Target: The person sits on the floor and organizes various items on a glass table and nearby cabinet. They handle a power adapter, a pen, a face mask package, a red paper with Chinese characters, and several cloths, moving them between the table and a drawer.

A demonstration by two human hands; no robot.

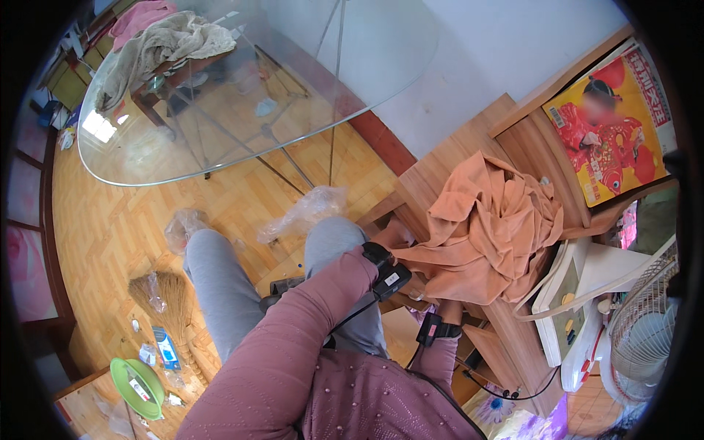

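Note:
A crumpled orange-brown cloth (pixel 489 220) lies heaped over a wooden desk (pixel 451 143) on my right. My left hand (pixel 393 234) is at the cloth's left edge, beside the desk's side. Its fingers are partly hidden, so I cannot tell whether they grip the fabric. From below, my right hand (pixel 452 312) reaches under the cloth's lower edge; only the wrist and the back part show. Each wrist wears a black strapped device with a cable.
A glass table (pixel 220 159) with a grey towel (pixel 181 38) stands ahead. On the desk shelf lies a magazine (pixel 610 126). A fan (pixel 643 335) is at the right. Plastic bags (pixel 305 212), a straw broom (pixel 162 300) and a green basin (pixel 137 388) are at floor level.

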